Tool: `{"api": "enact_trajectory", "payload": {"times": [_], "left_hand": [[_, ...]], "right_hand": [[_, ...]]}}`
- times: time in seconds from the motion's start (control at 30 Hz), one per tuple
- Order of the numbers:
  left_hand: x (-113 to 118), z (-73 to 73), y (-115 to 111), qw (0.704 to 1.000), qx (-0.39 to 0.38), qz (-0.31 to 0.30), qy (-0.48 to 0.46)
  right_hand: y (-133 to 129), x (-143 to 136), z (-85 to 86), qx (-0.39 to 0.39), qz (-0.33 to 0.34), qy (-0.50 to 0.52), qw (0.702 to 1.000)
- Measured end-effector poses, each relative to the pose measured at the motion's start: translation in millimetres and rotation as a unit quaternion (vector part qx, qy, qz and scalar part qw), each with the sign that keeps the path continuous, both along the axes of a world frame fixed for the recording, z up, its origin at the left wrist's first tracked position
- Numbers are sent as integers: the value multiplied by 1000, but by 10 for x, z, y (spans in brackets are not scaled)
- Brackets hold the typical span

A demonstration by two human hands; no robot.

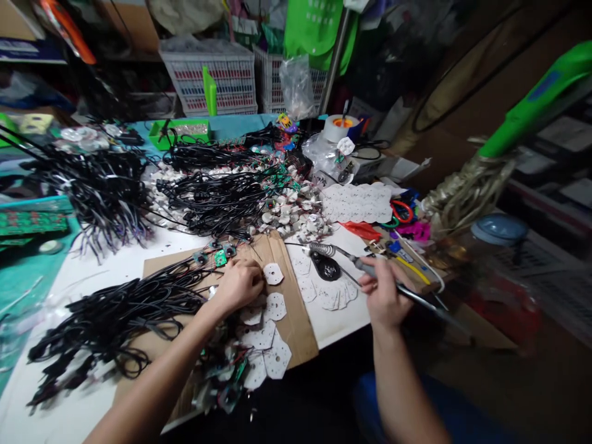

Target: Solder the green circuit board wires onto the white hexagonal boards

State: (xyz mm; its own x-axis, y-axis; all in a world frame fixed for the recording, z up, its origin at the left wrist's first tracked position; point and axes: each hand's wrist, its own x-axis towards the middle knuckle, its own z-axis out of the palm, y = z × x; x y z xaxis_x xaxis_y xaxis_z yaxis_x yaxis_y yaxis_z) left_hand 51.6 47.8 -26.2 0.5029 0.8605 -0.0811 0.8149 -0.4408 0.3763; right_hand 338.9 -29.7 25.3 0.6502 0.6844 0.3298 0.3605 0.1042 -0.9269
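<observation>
My left hand (240, 283) has its fingers pressed together over the cardboard sheet (296, 308), beside a small green circuit board (221, 258); whatever is pinched there is hidden. White hexagonal pieces (276, 306) lie just right of and below that hand. My right hand (383, 290) is closed around the grey handle of a soldering iron (365, 266). The iron points left, toward a metal coil (322, 248) and a black lump (326, 267) on the white surface. Black cables (152, 296) spread to the left of my left hand.
Behind lie more bundled black cables (217, 197), white parts (296, 219) and a sheet of joined white hexagons (356, 203). A green tray (179, 134) and a tape roll (341, 128) stand farther back. Colored wires (409, 262) lie at the right edge.
</observation>
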Motion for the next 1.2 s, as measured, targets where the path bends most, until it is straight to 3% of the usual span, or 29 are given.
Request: {"api": "enact_trajectory", "payload": {"times": [0.1,0.17,0.3,0.43,0.5,0.57,0.63,0.77,0.9,0.97,1.07,1.2], "left_hand": [[-114,13,-80,991,-47,-115,-48],[-160,38,-134,984,-69,-150,-65],[-244,86,-145,988,-36,-77,-126],[-435,26,-24,991,54,1,-124],[-528,-47,9,994,62,-3,-86],[-580,-112,-6,997,55,-8,-61],[-587,-139,-55,998,40,-14,-54],[-530,-73,-169,996,-22,-57,-70],[-465,19,-254,983,-90,-106,-123],[-443,50,-289,978,-111,-117,-135],[-435,82,-337,973,-133,-122,-142],[-469,98,-399,967,-158,-120,-159]], "right_hand": [[192,72,56,-73,60,-85,992],[319,59,9,-103,97,-95,985],[449,7,-129,-158,153,-18,975],[339,19,-326,-157,172,55,971],[244,5,-480,-171,178,39,968],[174,-57,-642,-194,198,-46,960],[157,-157,-761,-193,248,-185,931],[281,-314,-757,-219,341,-400,822],[449,-301,-516,-334,428,-443,713],[512,-282,-397,-382,459,-434,675],[588,-290,-306,-429,467,-423,647],[653,-328,-321,-433,459,-421,652]]}}
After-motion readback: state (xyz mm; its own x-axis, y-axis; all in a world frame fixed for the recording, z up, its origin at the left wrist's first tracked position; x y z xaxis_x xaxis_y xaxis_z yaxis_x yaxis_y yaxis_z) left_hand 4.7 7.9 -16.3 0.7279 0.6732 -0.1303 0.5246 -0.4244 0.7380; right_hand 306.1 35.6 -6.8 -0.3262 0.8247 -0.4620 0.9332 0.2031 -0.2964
